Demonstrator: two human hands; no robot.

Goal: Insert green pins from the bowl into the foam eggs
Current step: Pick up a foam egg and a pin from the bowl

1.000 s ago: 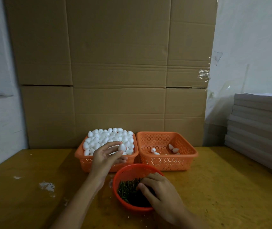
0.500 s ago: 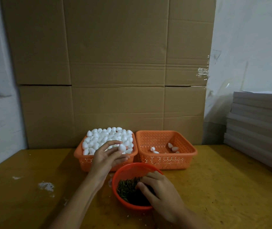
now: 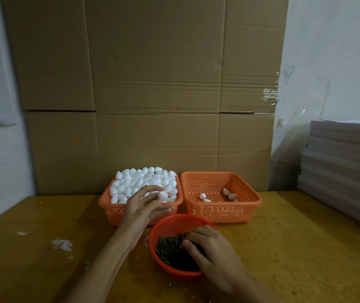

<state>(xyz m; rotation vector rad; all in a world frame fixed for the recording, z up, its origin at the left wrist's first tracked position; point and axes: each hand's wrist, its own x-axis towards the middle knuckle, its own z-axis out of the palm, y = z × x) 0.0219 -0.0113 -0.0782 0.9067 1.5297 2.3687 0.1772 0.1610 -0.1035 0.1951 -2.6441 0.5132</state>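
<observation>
A round red bowl of green pins sits on the table in front of me. My right hand reaches into it, fingers curled down among the pins; whether a pin is pinched I cannot tell. My left hand pinches one white foam egg at its fingertips, just above the near edge of the left orange basket, which is heaped with white foam eggs.
A second orange basket to the right holds a few eggs. Tall cardboard sheets stand behind the baskets. A stack of grey boards lies at the right. White foam crumbs dot the yellow table at left.
Both hands stay almost in place. My left hand keeps the egg over the basket's edge, and my right hand's fingers shift slightly among the pins.
</observation>
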